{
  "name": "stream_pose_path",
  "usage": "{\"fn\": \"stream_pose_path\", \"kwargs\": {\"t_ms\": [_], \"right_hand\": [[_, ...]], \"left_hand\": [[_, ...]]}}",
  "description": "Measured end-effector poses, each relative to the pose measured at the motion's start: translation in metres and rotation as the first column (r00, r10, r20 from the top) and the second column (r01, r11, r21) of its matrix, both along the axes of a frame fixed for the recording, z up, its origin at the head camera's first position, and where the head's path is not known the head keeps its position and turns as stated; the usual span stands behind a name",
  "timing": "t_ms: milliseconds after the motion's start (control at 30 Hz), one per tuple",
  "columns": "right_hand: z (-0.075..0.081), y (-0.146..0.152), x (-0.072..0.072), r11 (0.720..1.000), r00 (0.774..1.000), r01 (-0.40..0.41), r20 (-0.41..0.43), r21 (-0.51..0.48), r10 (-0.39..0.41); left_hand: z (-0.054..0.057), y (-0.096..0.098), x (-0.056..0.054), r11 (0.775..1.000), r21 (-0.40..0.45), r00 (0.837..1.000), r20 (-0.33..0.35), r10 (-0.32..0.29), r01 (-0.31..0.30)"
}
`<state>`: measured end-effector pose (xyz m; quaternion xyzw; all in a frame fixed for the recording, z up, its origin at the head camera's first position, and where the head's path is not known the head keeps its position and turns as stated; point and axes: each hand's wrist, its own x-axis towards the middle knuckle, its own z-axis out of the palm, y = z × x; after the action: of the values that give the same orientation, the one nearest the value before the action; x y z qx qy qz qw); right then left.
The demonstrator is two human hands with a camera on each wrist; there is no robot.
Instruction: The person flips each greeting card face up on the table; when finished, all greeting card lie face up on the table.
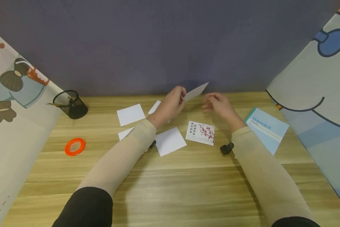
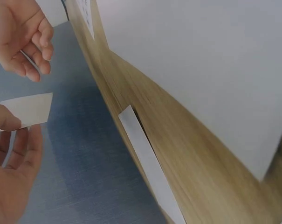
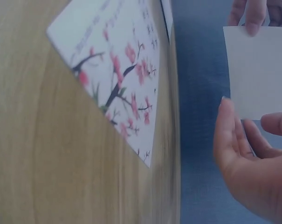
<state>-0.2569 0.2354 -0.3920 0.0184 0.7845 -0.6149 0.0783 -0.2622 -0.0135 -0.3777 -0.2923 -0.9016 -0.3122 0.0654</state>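
My left hand pinches a plain pale card between thumb and fingers, holding it up near the back wall. In the left wrist view the thumb lies on top of this card with the fingers beneath. My right hand is just right of the card, its fingers loosely bent and holding nothing. The right wrist view shows its fingers around the near edge of the card. Below the hands lies a card printed with pink blossoms and dark characters. White cards lie near the left forearm.
More white cards lie left of the left hand, one partly under the forearm. A black mesh pen holder leans at the back left, above an orange tape roll. A blue "Gambit" booklet lies at the right.
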Motion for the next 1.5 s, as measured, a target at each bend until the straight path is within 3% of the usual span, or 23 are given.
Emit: {"fn": "stream_pose_path", "kwargs": {"t_ms": [100, 233, 400, 567, 633, 833, 1033, 1267, 1500], "right_hand": [[0.001, -0.002, -0.002, 0.996, 0.999, -0.013, 0.034, -0.091, 0.016], [0.003, -0.001, -0.004, 0.969, 0.995, -0.04, 0.079, -0.244, 0.061], [0.005, 0.001, -0.007, 0.891, 0.982, -0.055, 0.136, -0.45, 0.129], [0.007, 0.006, -0.009, 0.809, 0.971, -0.017, 0.183, -0.588, 0.153], [0.007, 0.008, -0.009, 0.79, 0.968, 0.008, 0.202, -0.613, 0.147], [0.005, 0.011, -0.009, 0.793, 0.967, 0.012, 0.21, -0.609, 0.146], [0.001, 0.014, -0.01, 0.768, 0.971, -0.041, 0.157, -0.639, 0.182], [-0.003, 0.017, -0.011, 0.799, 0.969, -0.079, 0.142, -0.596, 0.202], [-0.003, 0.014, -0.012, 0.805, 0.967, -0.127, 0.109, -0.579, 0.231]], "left_hand": [[0.0, -0.001, 0.001, 1.0, -0.016, 0.997, -0.073, -0.018, 0.017], [-0.001, -0.002, 0.004, 0.997, -0.048, 0.979, -0.191, -0.067, 0.059], [-0.004, -0.002, 0.007, 0.99, -0.106, 0.951, -0.284, -0.123, 0.096], [-0.008, 0.0, 0.008, 0.978, -0.171, 0.906, -0.385, -0.176, 0.118], [-0.009, -0.001, 0.009, 0.975, -0.186, 0.889, -0.416, -0.191, 0.122], [-0.011, -0.002, 0.011, 0.971, -0.2, 0.864, -0.456, -0.213, 0.133], [-0.014, -0.006, 0.011, 0.966, -0.226, 0.844, -0.486, -0.226, 0.129], [-0.015, -0.01, 0.012, 0.961, -0.245, 0.835, -0.497, -0.236, 0.125], [-0.018, -0.016, 0.009, 0.959, -0.259, 0.826, -0.512, -0.236, 0.113]]}}
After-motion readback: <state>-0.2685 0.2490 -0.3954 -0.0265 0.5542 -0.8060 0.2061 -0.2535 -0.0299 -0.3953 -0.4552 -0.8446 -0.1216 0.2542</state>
